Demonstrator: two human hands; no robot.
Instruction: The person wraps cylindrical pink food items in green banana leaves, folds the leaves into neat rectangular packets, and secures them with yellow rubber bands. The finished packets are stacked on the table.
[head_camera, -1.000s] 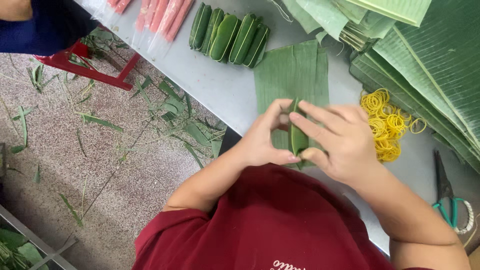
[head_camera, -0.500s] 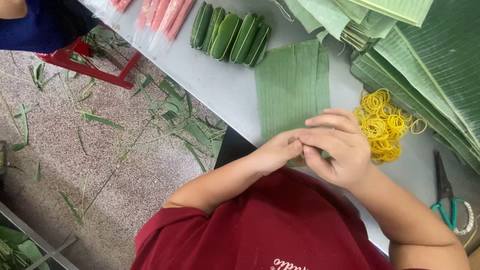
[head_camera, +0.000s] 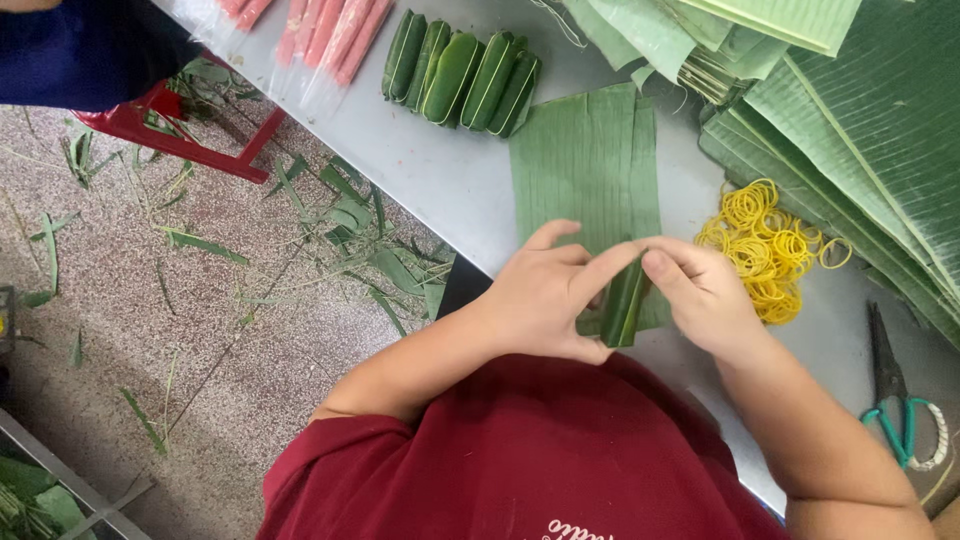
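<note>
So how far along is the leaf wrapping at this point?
Done: five finished leaf-wrapped rolls lie in a row at the table's far side. In hand: the left hand and right hand pinch a folded banana-leaf wrap, with no band visible on it. Left: cut leaf sheets, yellow rubber bands and pink sausages in clear wrap remain.

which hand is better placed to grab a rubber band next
The right hand, probably. It is on the same side as the yellow rubber bands, which lie just beyond it. The left hand is farther away and grips the leaf-wrapped roll.
</note>
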